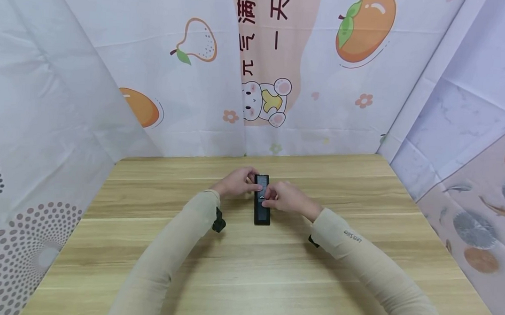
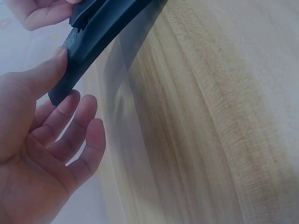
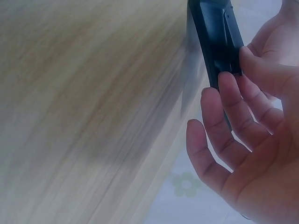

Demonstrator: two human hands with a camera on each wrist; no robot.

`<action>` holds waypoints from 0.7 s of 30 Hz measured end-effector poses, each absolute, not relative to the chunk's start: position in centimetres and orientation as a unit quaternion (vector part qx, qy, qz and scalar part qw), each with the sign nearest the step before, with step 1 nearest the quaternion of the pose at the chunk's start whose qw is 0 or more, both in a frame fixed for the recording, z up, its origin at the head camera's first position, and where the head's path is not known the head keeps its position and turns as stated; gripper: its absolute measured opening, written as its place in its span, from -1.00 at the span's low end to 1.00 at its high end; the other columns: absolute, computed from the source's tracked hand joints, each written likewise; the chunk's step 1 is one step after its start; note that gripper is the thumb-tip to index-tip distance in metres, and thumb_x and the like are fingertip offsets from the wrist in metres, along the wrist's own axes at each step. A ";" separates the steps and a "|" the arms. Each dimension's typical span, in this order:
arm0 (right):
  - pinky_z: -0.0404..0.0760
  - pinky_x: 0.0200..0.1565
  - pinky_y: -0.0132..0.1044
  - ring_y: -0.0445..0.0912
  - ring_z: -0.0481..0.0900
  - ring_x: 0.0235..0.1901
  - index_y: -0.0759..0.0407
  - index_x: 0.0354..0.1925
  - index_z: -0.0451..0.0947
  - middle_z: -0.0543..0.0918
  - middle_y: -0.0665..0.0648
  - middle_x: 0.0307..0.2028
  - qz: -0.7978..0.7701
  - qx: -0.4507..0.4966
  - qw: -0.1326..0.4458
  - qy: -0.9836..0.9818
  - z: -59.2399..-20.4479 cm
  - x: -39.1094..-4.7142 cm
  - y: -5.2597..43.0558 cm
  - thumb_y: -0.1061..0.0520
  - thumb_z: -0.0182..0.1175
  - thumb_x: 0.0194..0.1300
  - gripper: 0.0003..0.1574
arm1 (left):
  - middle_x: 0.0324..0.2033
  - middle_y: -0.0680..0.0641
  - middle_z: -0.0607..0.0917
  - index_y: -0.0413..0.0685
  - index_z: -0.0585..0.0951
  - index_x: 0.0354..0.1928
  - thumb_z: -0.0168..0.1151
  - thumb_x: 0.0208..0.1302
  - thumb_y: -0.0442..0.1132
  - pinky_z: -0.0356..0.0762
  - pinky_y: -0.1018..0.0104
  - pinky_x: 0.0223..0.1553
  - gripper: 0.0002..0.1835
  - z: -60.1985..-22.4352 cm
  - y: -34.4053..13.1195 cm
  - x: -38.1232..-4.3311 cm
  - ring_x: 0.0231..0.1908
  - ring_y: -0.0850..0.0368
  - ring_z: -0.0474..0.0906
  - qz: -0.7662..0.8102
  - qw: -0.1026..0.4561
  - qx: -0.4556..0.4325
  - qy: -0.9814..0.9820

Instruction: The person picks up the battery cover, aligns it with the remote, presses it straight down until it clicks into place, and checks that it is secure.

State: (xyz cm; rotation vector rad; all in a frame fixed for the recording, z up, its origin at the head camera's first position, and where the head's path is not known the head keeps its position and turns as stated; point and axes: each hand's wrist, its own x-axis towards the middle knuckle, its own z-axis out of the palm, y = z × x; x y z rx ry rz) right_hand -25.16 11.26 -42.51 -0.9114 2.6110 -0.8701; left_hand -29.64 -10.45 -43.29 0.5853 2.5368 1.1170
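Note:
A long, narrow black rectangular object (image 1: 262, 216) with a greyish top panel lies on the table between both hands; its exact kind is unclear. My left hand (image 1: 238, 182) grips its far end, thumb on top and fingers along the edge, as the left wrist view also shows. From the right side, my right hand (image 1: 290, 197) pinches a part at the middle of the top with thumb and forefinger. That dark part (image 2: 86, 11) stands raised above the body in the left wrist view. Glossy recessed black plastic (image 3: 215, 28) shows in the right wrist view. The right hand's other fingers spread loosely.
The wooden table (image 1: 247, 274) runs back to a printed curtain (image 1: 213, 90) hanging at its far edge. More curtains hang at the left and right sides. Dark wrist mounts (image 1: 218, 220) sit under the sleeves, close above the tabletop.

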 end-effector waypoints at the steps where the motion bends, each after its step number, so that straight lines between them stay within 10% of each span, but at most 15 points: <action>1: 0.57 -0.43 -0.32 -0.21 0.58 -0.53 0.14 -0.27 0.65 0.69 -0.05 -0.46 -0.298 -0.311 0.121 0.894 -42.5 -25.2 11.3 0.09 0.38 0.36 -0.85 | -0.15 -0.07 0.63 -0.18 0.49 0.25 0.39 0.36 -0.12 0.50 0.28 -0.18 -0.48 -43.3 -10.5 -29.6 -0.20 0.09 0.54 0.390 0.154 0.204 0.885; 21: 0.55 -0.45 -0.32 -0.21 0.55 -0.55 0.14 -0.27 0.63 0.66 -0.06 -0.48 -0.298 -0.305 0.112 0.897 -42.6 -24.8 11.3 0.08 0.39 0.35 -0.83 | -0.14 -0.06 0.64 -0.16 0.51 0.24 0.40 0.35 -0.12 0.50 0.28 -0.20 -0.49 -43.1 -10.4 -29.4 -0.18 0.09 0.54 0.390 0.149 0.198 0.887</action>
